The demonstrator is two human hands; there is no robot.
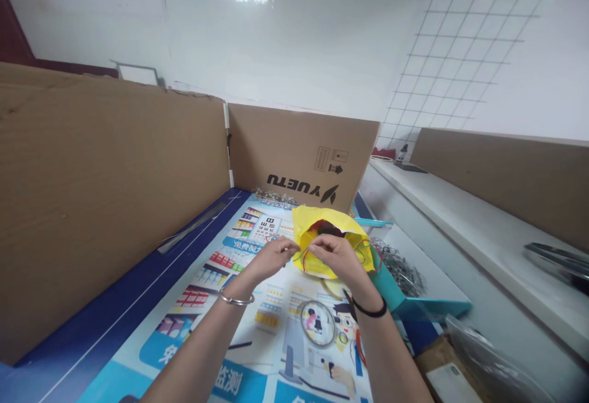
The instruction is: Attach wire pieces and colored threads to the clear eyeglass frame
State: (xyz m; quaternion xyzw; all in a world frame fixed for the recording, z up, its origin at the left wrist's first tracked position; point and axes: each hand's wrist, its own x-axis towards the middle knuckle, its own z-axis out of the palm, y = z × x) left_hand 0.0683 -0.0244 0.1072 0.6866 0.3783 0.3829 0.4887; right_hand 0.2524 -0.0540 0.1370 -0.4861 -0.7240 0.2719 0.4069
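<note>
An open yellow bag (322,215) stands on the printed mat, with something dark and red inside it. Over its front edge, my right hand (335,253) has its fingers pinched, with thin coloured strands near the fingertips. My left hand (275,258), with a silver bangle at the wrist, is at the bag's left side, thumb and fingers together near a thin bluish strand. What exactly either hand grips is too small to make out. Red and green strands hang over the bag's right edge. A clear ring-shaped coil (318,324) lies on the mat between my forearms.
A teal-edged box (399,300) holding a heap of metal pieces stands right of the bag. Cardboard panels (294,145) rise behind and at the left. Small clear pieces lie at the back. A brown package with plastic wrap (448,363) is at the lower right.
</note>
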